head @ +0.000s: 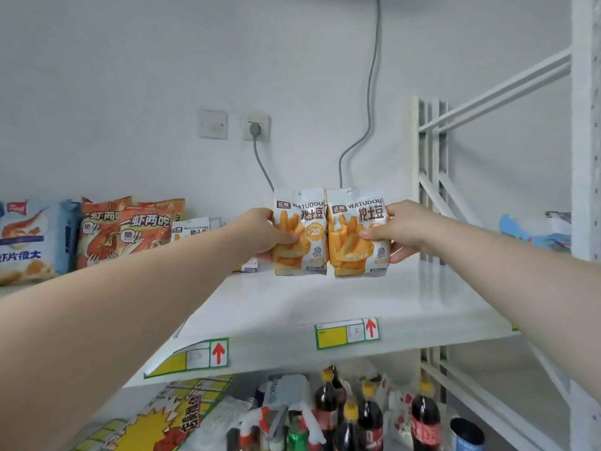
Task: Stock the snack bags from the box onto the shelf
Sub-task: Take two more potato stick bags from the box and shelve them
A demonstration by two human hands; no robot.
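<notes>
Two white-and-orange fry snack bags stand upright side by side on the white shelf [325,297]. My left hand [263,234] grips the left snack bag [307,236] by its left edge. My right hand [405,231] grips the right snack bag [357,236] by its right edge. The two bags touch each other, and their bottoms are at the shelf surface. No box is in view.
More fry bags [192,227], orange shrimp-snack bags [126,232] and a blue-white bag [29,239] line the shelf's left. A grey cable [369,92] hangs down the wall behind. Cola bottles [370,415] stand on the shelf below. A white upright [585,125] bounds the right.
</notes>
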